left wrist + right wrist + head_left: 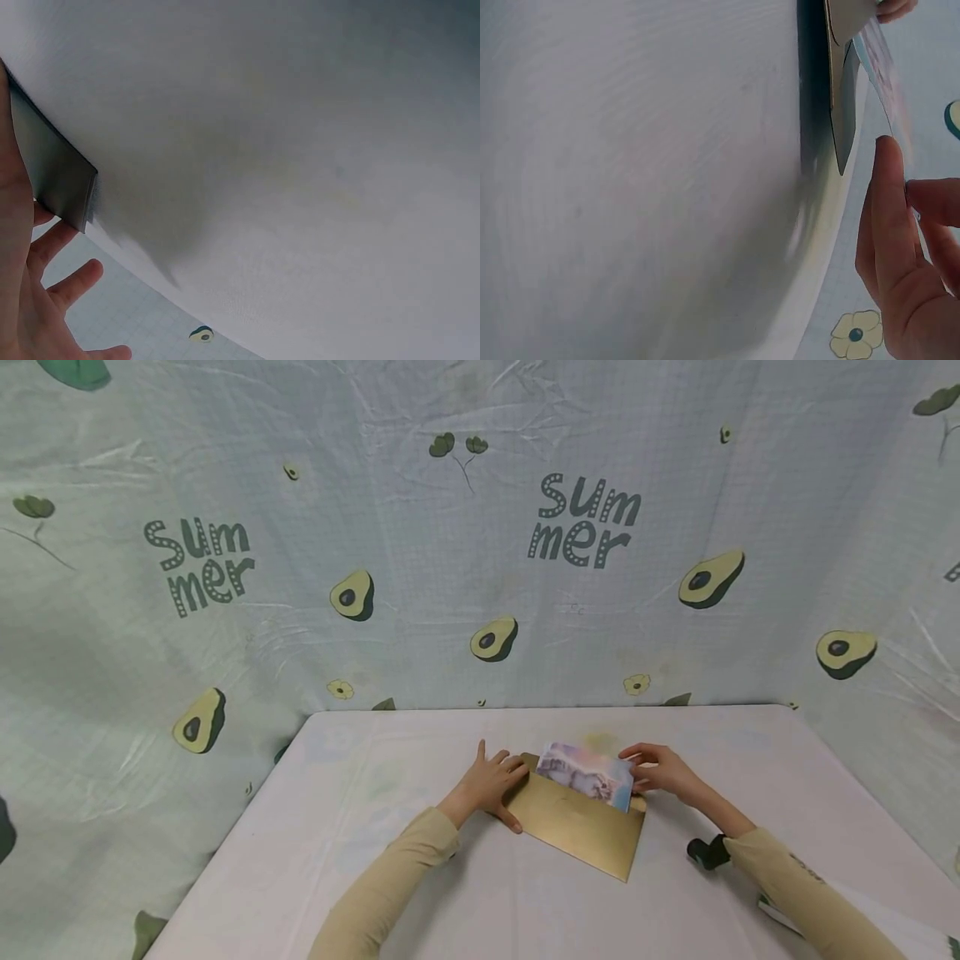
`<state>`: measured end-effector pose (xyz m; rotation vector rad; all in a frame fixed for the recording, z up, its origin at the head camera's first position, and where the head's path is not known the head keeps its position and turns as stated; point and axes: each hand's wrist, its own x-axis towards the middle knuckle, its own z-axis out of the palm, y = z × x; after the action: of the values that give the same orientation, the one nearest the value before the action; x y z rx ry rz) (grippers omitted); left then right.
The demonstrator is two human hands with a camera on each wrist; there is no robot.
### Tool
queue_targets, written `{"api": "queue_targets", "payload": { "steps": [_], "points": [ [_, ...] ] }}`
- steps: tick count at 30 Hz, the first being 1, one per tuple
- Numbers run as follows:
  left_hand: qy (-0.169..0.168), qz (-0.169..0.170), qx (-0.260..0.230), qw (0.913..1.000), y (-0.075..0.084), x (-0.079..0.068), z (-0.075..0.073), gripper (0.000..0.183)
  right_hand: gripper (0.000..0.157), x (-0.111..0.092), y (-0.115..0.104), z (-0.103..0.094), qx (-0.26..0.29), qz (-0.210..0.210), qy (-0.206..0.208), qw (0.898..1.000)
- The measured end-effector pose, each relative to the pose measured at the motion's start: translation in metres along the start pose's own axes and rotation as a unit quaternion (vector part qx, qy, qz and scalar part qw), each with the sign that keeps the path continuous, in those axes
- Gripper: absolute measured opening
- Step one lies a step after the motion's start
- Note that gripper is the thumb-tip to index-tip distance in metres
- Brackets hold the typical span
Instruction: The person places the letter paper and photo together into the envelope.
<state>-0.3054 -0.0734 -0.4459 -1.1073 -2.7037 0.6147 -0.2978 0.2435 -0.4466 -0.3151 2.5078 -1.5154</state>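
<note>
A gold envelope is slanted above the white table, partly overlapping a picture card printed in pink, purple and blue. The card's upper part stands out of the envelope's top edge; its lower part is hidden. At the card's right end, my right hand pinches it between thumb and fingers, as the right wrist view shows with the card slightly bowed. My left hand grips the envelope's left end, some fingers spread. In the left wrist view, the envelope's corner lies against the fingers.
The white table reaches back to a hanging cloth printed with avocados. A small black object lies beside my right forearm. Partly under the right sleeve is a white item with a green edge.
</note>
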Motion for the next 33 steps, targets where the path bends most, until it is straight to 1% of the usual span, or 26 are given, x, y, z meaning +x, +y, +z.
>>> {"api": "queue_targets", "payload": {
  "steps": [5, 7, 8, 12, 14, 15, 16, 20, 23, 28, 33],
  "points": [
    [-0.008, -0.003, 0.000, 1.0000, 0.001, -0.001, -0.003, 0.103, 0.032, -0.001, 0.004, -0.001, -0.010, -0.007, -0.035, 0.999],
    [-0.010, -0.005, 0.000, 0.9999, 0.002, -0.001, -0.003, 0.102, 0.031, -0.001, 0.006, 0.000, -0.004, -0.011, -0.051, 0.999],
    [-0.010, -0.006, -0.001, 0.9999, 0.002, -0.001, -0.002, 0.102, 0.030, -0.002, 0.008, -0.001, 0.001, -0.026, -0.063, 0.998],
    [-0.011, -0.009, -0.003, 0.9999, 0.002, 0.000, -0.001, 0.102, 0.025, -0.004, 0.008, 0.002, 0.010, -0.032, -0.088, 0.996],
    [-0.012, -0.010, -0.004, 0.9999, 0.002, 0.000, -0.001, 0.102, 0.025, -0.004, 0.007, 0.005, 0.004, -0.023, -0.091, 0.996],
    [-0.012, -0.011, -0.004, 0.9999, 0.002, 0.000, -0.001, 0.102, 0.025, -0.004, 0.006, 0.006, -0.003, -0.007, -0.087, 0.996],
    [-0.013, -0.011, -0.004, 0.9998, 0.002, 0.000, -0.001, 0.102, 0.025, -0.004, 0.005, 0.007, -0.011, 0.000, -0.086, 0.996],
    [-0.012, -0.011, -0.003, 0.9999, 0.001, 0.001, -0.001, 0.102, 0.021, -0.004, 0.001, 0.009, -0.044, 0.017, -0.088, 0.995],
    [-0.012, -0.012, -0.005, 0.9998, 0.001, 0.001, -0.001, 0.102, 0.019, -0.004, -0.002, 0.009, -0.064, 0.013, -0.106, 0.992],
    [-0.011, -0.008, -0.005, 0.9999, 0.000, 0.002, -0.001, 0.101, 0.017, -0.002, -0.004, 0.008, -0.080, -0.001, -0.138, 0.987],
    [-0.010, -0.007, -0.005, 0.9999, 0.001, 0.003, -0.001, 0.101, 0.019, 0.001, -0.003, 0.010, -0.088, -0.015, -0.149, 0.985]
  ]
}}
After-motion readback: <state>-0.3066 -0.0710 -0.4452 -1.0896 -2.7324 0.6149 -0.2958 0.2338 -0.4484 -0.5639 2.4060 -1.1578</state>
